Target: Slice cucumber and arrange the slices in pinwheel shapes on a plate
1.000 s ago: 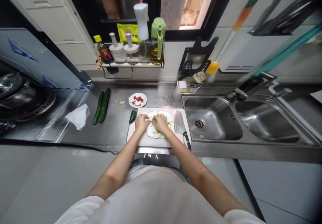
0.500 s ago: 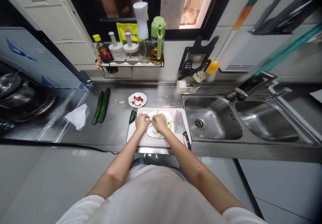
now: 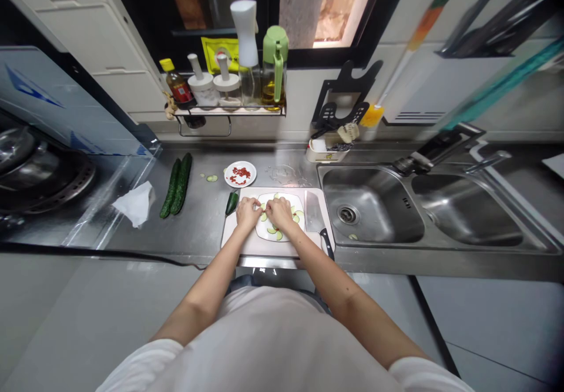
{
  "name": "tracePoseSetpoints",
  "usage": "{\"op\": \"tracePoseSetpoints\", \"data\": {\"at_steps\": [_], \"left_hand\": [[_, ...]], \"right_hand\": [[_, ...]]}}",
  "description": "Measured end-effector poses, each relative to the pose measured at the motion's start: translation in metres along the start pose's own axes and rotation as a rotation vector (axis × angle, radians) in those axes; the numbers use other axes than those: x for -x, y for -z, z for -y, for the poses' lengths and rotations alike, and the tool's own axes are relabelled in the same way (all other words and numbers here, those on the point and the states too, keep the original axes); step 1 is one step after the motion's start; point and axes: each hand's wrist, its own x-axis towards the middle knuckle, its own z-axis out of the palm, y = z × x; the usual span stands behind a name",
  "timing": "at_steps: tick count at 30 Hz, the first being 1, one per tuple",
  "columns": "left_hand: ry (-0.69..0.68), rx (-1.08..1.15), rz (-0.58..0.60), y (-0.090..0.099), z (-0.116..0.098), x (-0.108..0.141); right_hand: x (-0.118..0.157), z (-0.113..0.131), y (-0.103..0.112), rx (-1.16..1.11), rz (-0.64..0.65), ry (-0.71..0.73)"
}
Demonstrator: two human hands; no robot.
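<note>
A white plate (image 3: 287, 236) with several pale green cucumber slices (image 3: 272, 231) spread around it lies on a pinkish cutting board (image 3: 253, 250). Over the plate's left side, my left hand (image 3: 248, 212) is closed in a pinch, with a cucumber slice at its fingertips. My right hand (image 3: 278, 212) is close beside it, fingers curled down and pressed together over the plate; what they hold is hidden. A wide-bladed knife (image 3: 314, 213) with a black handle rests along the board's right side. At the board's upper left corner sits a cut cucumber piece (image 3: 231, 203).
Behind the board is a small white dish (image 3: 228, 176) with chopped red bits. Two whole cucumbers (image 3: 176, 185) and a crumpled white tissue (image 3: 136, 203) lie to the left. A double steel sink (image 3: 374, 204) is on the right. Bottles and jars stand on a wall rack (image 3: 231, 111).
Both hands stay almost in place over the plate, with only slight finger movement. The whole view has shifted a little. Nothing else has visibly moved.
</note>
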Motion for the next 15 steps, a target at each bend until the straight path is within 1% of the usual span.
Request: {"op": "tracePoseSetpoints", "data": {"at_steps": [6, 15], "left_hand": [[0.015, 0.041, -0.030, 0.0062, 0.0021, 0.0016], [-0.019, -0.003, -0.008, 0.0010, -0.0028, 0.0045]], "right_hand": [[0.0046, -0.0060, 0.0035, -0.066, -0.025, -0.040], [0.0017, -0.0007, -0.0054, -0.033, -0.018, -0.015]]}}
